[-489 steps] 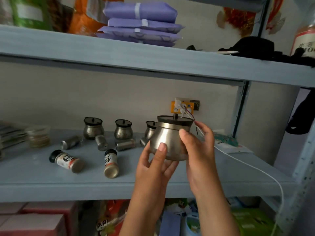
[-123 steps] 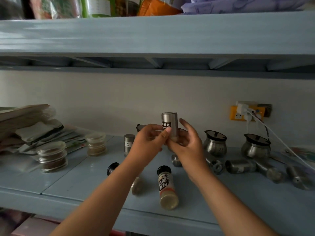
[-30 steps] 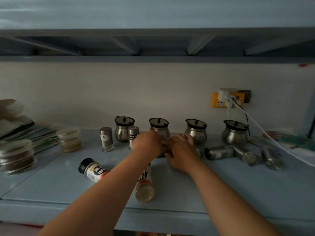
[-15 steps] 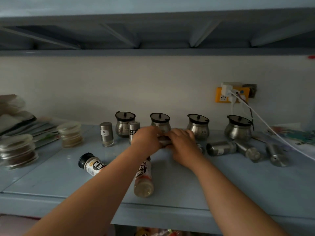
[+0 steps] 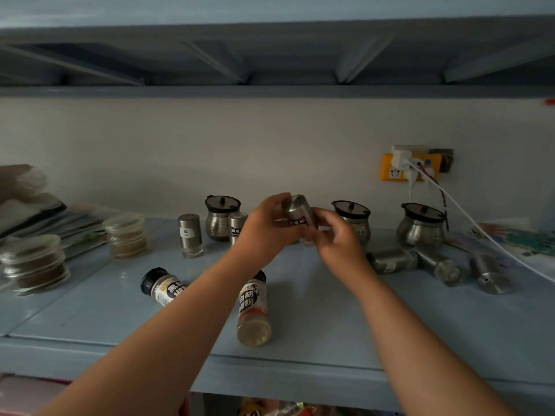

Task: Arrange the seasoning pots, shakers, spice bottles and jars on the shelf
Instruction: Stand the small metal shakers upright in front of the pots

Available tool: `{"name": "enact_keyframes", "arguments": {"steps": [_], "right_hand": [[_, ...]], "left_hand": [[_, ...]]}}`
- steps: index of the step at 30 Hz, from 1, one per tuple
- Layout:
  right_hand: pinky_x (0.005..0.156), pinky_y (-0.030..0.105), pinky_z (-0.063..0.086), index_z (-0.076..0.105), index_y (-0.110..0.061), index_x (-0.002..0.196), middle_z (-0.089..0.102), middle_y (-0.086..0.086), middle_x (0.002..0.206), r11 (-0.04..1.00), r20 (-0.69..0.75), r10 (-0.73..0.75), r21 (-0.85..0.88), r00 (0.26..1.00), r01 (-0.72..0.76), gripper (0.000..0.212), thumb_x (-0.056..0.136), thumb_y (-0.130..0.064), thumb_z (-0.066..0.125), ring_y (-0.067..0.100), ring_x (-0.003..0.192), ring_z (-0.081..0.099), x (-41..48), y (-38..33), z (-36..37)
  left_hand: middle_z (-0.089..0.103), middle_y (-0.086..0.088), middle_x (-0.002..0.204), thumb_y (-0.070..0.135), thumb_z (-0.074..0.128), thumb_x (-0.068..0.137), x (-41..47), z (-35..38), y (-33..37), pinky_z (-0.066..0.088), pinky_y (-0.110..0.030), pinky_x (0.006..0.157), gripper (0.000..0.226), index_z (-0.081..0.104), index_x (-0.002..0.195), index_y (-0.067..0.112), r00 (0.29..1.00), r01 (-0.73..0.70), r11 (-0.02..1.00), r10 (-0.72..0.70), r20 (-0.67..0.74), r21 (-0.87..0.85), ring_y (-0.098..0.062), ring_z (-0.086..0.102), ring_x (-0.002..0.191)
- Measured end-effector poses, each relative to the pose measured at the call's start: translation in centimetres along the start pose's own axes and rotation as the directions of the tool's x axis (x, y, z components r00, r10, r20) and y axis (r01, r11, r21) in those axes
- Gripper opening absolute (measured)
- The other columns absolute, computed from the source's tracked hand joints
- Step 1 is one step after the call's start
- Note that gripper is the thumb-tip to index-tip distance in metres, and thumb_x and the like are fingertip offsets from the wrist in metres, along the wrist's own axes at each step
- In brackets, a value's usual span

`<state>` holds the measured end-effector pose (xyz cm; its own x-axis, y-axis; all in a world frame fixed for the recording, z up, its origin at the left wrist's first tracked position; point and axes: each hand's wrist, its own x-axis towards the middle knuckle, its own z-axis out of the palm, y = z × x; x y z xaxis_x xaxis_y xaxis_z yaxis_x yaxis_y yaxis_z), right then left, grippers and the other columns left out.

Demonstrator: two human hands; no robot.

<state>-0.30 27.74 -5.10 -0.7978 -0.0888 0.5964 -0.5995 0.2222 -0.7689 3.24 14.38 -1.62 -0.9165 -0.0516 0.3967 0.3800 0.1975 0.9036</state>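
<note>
Both hands hold one steel shaker (image 5: 300, 216) above the shelf (image 5: 375, 319), tilted with its top leaning left. The left hand (image 5: 267, 225) wraps its left side, thumb near the cap; the right hand (image 5: 338, 235) grips its lower right side with curled fingers. The shaker is lifted in front of the row of pots, hiding whatever stands directly behind it. Left of the shaker stand a pot (image 5: 220, 217) and two upright shakers (image 5: 189, 235), one just in front of that pot. Right of it stand two more pots (image 5: 420, 225), and below those three shakers (image 5: 392, 260) lie on their sides. Nearer than the held shaker, under the left forearm, two spice bottles (image 5: 253, 307) lie flat. Far left of it sit stacked lidded jars (image 5: 127, 235). A yellow socket (image 5: 390, 168) is on the wall up right.
</note>
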Motion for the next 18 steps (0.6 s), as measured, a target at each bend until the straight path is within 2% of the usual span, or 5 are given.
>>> {"name": "enact_keyframes", "arguments": {"steps": [4, 9, 12, 14, 18], "right_hand": [[0.092, 0.029, 0.048, 0.06, -0.027, 0.106, 0.067, 0.001, 0.108, 0.984, -0.023, 0.034, 0.178, 0.999, -0.03, 0.031, 0.087, -0.003, 0.058, 0.016, 0.105, 0.061, -0.06, -0.26, -0.25], [0.083, 0.024, 0.051, 0.054, -0.023, 0.106, 0.068, 0.001, 0.098, 0.895, 0.003, 0.045, 0.444, 0.999, -0.041, 0.033, 0.087, 0.004, 0.056, 0.01, 0.092, 0.064, -0.06, -0.73, -0.73], [0.086, 0.029, 0.049, 0.054, -0.02, 0.104, 0.069, 0.002, 0.095, 0.864, 0.011, 0.061, 0.5, 0.998, -0.059, 0.025, 0.088, 0.0, 0.055, 0.01, 0.087, 0.065, -0.08, -0.78, -0.78], [0.086, 0.031, 0.048, 0.056, -0.019, 0.103, 0.069, 0.002, 0.094, 0.849, 0.025, 0.074, 0.523, 0.997, -0.076, 0.022, 0.088, -0.004, 0.057, 0.013, 0.087, 0.063, -0.06, -0.73, -0.69], [0.089, 0.03, 0.047, 0.061, -0.025, 0.106, 0.065, 0.007, 0.112, 0.862, 0.066, 0.061, 0.5, 0.996, -0.086, 0.035, 0.073, -0.015, 0.062, 0.017, 0.105, 0.061, -0.14, -0.85, -0.73]], "left_hand": [[0.068, -0.007, 0.097, -0.003, 0.071, 0.076, -0.07, 0.32, -0.38, 0.054, -0.011, 0.064, 0.048, 0.056, 0.121, 0.005, 0.998, -0.007, 1.0, 0.008, 0.056, -0.011, -0.01, 0.066, 0.08], [0.07, -0.003, 0.086, -0.005, 0.069, 0.078, -0.17, 0.53, -0.18, 0.054, -0.013, 0.067, 0.036, 0.062, 0.112, 0.002, 0.993, -0.066, 0.997, 0.068, 0.097, -0.028, 0.0, 0.067, 0.068], [0.07, 0.004, 0.083, -0.004, 0.069, 0.078, -0.25, 0.72, 0.04, 0.053, -0.011, 0.063, 0.036, 0.062, 0.112, 0.006, 0.995, -0.072, 0.996, 0.076, 0.072, -0.06, 0.003, 0.067, 0.065], [0.071, -0.001, 0.087, -0.001, 0.071, 0.078, -0.2, 0.86, 0.0, 0.054, -0.015, 0.067, 0.036, 0.063, 0.112, 0.006, 0.996, -0.076, 0.996, 0.078, 0.05, -0.052, -0.004, 0.069, 0.072], [0.073, -0.007, 0.09, 0.007, 0.072, 0.078, 0.06, 1.02, -0.08, 0.054, -0.022, 0.07, 0.035, 0.066, 0.112, 0.009, 0.997, -0.075, 0.997, 0.076, -0.023, 0.022, -0.011, 0.068, 0.076]]}}
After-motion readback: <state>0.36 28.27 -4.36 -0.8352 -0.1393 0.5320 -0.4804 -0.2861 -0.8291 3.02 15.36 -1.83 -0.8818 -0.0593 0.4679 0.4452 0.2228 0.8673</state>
